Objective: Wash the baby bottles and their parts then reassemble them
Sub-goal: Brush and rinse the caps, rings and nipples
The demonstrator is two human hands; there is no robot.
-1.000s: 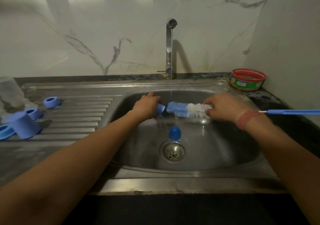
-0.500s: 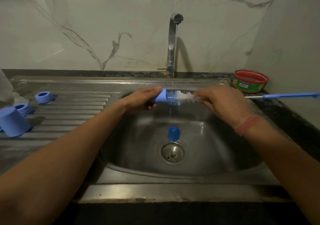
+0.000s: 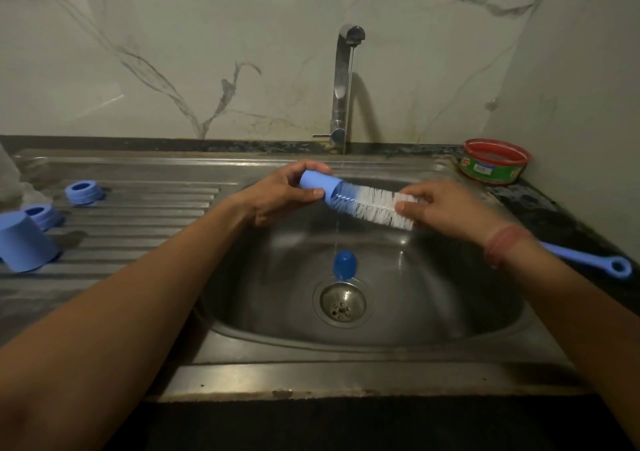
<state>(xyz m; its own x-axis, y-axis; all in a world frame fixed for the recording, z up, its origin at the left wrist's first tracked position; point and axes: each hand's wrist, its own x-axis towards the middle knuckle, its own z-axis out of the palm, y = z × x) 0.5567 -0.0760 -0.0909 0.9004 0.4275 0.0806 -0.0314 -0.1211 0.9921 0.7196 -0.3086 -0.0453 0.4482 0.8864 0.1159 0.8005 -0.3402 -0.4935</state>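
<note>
My left hand (image 3: pixel 280 196) grips a small light-blue bottle part (image 3: pixel 318 184) over the sink basin (image 3: pixel 433 298). Into its open end goes the tip of a bottle brush (image 3: pixel 372 206) with blue and white bristles. My right hand (image 3: pixel 446 209) holds the brush at the bristles' near end; its blue handle (image 3: pixel 588 260) sticks out past my wrist to the right. A thin stream of water falls from the tap (image 3: pixel 343 86). A dark-blue cap (image 3: pixel 344 265) lies in the basin just above the drain (image 3: pixel 342 305).
On the ribbed drainboard at the left stand two blue screw rings (image 3: pixel 83 192) (image 3: pixel 43 215) and an upturned blue cup-shaped cap (image 3: pixel 24 246). A red and green tub (image 3: pixel 495 161) sits on the dark counter at the back right, by the marble wall.
The brush has slid out of the blue part, so more bristles show. It now slants down to the right, its handle lower. Both hands stay over the basin.
</note>
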